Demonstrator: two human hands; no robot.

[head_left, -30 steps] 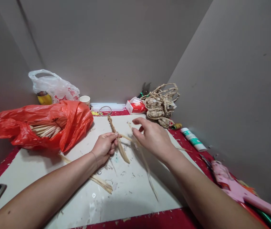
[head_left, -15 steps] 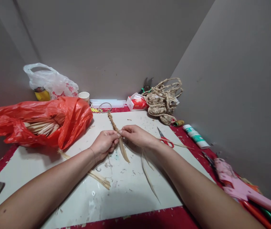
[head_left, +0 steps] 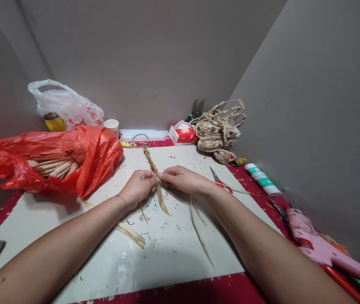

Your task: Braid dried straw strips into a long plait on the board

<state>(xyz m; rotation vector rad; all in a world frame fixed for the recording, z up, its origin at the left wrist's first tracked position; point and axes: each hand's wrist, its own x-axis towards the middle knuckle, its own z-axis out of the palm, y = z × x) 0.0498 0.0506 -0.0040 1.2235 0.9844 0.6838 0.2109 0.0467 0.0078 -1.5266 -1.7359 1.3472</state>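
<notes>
"Pinching what, & where, pls?"

"Both hands are meeting nr the ctr of the tabletop (head_left: 230,290), over a white sheet (head_left: 173,268). The L hand (head_left: 138,187) is holding the lower end of a braided cord (head_left: 150,161), thumb & fingers pressing together in a narrow grip. The R hand (head_left: 183,179) is pinching at the same spot, just beside it, its grip narrow too; can't tell exactly which strand it's holding."

"Where's the cord going?"

"It's running away from the hands, to a thin ring (head_left: 140,134) at the sheet's far edge. Below the fingers, a flat loose tail (head_left: 162,202) is pointing back toward the person."

"What's lying around?"

"Pale strips (head_left: 132,236) are passing under the L forearm; a thin strip (head_left: 200,234) is lying nr the R forearm. Scissors w/ red handles (head_left: 214,174) are resting past the R wrist. Far L, a red plastic bag (head_left: 102,156) is holding a bundle of pale fiber (head_left: 56,168); a paper cup (head_left: 111,126) is standing behind it. At the back, a tissue box (head_left: 184,134) is sitting next to a heap of coiled rope (head_left: 211,137). Far R, a pink tool (head_left: 313,247) is lying along the edge."
</notes>
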